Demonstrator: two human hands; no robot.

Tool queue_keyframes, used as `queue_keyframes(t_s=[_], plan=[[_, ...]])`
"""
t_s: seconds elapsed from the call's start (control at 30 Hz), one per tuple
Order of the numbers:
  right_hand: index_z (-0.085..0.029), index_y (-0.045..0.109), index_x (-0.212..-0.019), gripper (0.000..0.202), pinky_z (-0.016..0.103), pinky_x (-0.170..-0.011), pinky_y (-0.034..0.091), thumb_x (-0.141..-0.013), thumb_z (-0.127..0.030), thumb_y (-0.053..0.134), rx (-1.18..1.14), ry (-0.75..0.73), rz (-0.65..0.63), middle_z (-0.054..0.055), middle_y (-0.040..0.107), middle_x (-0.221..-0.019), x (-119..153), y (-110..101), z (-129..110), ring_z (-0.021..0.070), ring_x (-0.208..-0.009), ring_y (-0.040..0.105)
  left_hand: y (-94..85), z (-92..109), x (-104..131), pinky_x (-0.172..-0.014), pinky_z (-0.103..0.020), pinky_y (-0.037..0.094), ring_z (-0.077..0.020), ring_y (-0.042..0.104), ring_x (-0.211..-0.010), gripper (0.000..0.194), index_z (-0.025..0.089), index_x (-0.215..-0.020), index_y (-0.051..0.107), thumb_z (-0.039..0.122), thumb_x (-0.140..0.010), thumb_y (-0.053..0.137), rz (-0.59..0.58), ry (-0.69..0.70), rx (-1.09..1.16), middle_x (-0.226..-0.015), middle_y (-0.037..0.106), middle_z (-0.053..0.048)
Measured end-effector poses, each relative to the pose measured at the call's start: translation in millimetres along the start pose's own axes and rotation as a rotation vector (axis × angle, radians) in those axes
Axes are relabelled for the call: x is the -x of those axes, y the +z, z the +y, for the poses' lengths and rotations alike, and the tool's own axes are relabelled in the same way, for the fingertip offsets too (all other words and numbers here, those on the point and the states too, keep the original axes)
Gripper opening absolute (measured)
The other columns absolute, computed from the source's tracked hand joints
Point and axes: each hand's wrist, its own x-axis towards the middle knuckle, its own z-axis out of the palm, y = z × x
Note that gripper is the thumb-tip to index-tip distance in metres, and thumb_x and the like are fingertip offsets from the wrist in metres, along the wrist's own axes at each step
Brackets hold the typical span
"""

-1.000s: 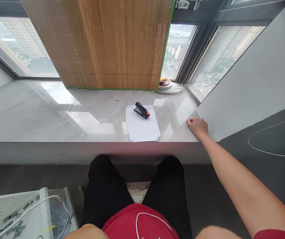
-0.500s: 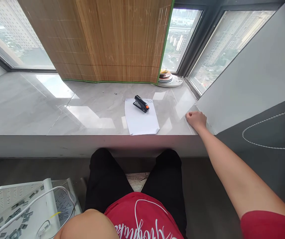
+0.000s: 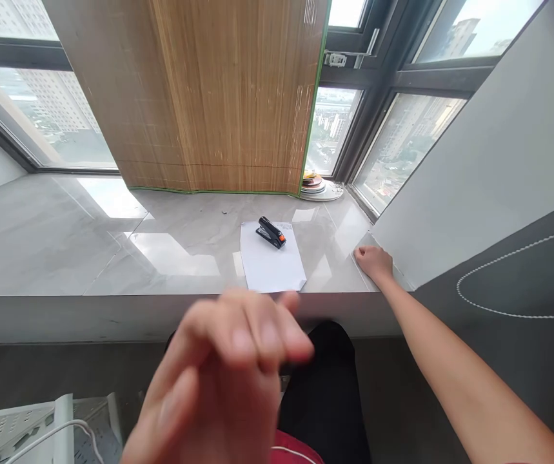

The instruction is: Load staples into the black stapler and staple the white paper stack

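Note:
My left hand (image 3: 228,367) is raised close to the camera, blurred, palm toward me. Its fingers curl forward with the thumb apart, and nothing shows in it. A closed fist, my right hand (image 3: 374,263) rests on the right end of the pale marble window sill (image 3: 180,216); no object shows in it. Between the hands' sides lies a white sheet of paper (image 3: 274,270) near the sill's front edge, one lower corner slightly bent. On its upper part sits a black stapler (image 3: 271,232) with an orange mark. Neither hand touches the paper or stapler.
A bamboo blind (image 3: 218,96) hangs over the window behind the sill. Stacked plates (image 3: 322,190) stand in the back right corner. At lower left is a white plastic rack (image 3: 64,425) with a white cable. A bead chain (image 3: 494,261) hangs at right.
My left hand has come up into view in front of my lap. The view has tilted upward, so the sill sits lower in it. My right fist stays on the sill; paper and stapler lie unchanged.

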Motion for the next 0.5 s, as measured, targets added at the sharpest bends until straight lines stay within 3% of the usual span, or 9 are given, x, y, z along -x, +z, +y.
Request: queue_keyframes(t_s=[0.1, 0.13, 0.23, 0.3, 0.4, 0.5], plan=[[-0.023, 0.081, -0.086, 0.044, 0.031, -0.068, 0.038, -0.102, -0.037, 0.043, 0.008, -0.007, -0.012, 0.013, 0.079, -0.095, -0.4, 0.0, -0.6, 0.0275, -0.090, 0.071, -9.6, -65.5, -69.2, -0.119, -0.055, 0.051, -0.0307, 0.067, -0.128, 0.034, 0.027, -0.125, 0.070, 0.045, -0.107, 0.047, 0.089, 0.117, 0.028, -0.124, 0.071, -0.010], [-0.023, 0.080, -0.085, 0.044, 0.031, -0.068, 0.038, -0.103, -0.038, 0.043, 0.010, -0.010, -0.014, 0.013, 0.079, -0.096, -0.3, 0.0, -1.1, 0.0275, -0.090, 0.071, -16.5, -93.8, -91.8, -0.118, -0.053, 0.051, -0.0307, 0.067, -0.127, 0.031, 0.025, -0.120, 0.071, 0.040, -0.105, 0.048, 0.101, 0.112, -0.072, -0.123, 0.072, -0.010], [-0.023, 0.081, -0.087, 0.045, 0.031, -0.068, 0.039, -0.103, -0.037, 0.042, 0.016, -0.011, -0.022, 0.013, 0.079, -0.096, 0.0, 0.6, -2.8, 0.0276, -0.091, 0.072, -40.3, -178.5, -146.6, -0.117, -0.050, 0.050, -0.0303, 0.068, -0.121, 0.023, 0.020, -0.104, 0.073, 0.026, -0.096, 0.052, -0.004, -0.006, -0.622, -0.118, 0.074, -0.012], [-0.023, 0.081, -0.089, 0.045, 0.031, -0.068, 0.039, -0.104, -0.036, 0.041, 0.019, -0.011, -0.027, 0.013, 0.078, -0.095, -0.4, 1.3, -2.9, 0.0279, -0.091, 0.073, -51.8, -222.3, -168.9, -0.120, -0.042, 0.048, -0.0269, 0.065, -0.130, 0.030, 0.020, -0.112, 0.073, 0.019, -0.095, 0.048, -0.182, -0.026, -0.826, -0.130, 0.073, -0.012], [-0.022, 0.080, -0.088, 0.045, 0.032, -0.066, 0.036, -0.104, -0.036, 0.040, 0.011, -0.015, -0.034, 0.013, 0.077, -0.093, -2.2, 1.8, -1.0, 0.0276, -0.087, 0.071, -57.7, -260.6, -184.3, -0.127, -0.045, 0.039, -0.0285, 0.056, -0.144, 0.039, 0.021, -0.133, 0.069, 0.026, -0.097, 0.055, -0.317, -0.038, -1.075, -0.152, 0.064, -0.012], [-0.020, 0.076, -0.082, 0.044, 0.032, -0.064, 0.031, -0.104, -0.032, 0.040, -0.006, -0.004, -0.025, 0.013, 0.075, -0.089, -0.2, 1.2, -4.8, 0.0253, -0.081, 0.068, -55.7, -276.1, -187.6, -0.132, -0.059, 0.026, -0.0342, 0.045, -0.154, 0.050, 0.023, -0.149, 0.059, 0.038, -0.102, 0.056, -0.365, -0.017, -1.186, -0.166, 0.052, -0.013]])
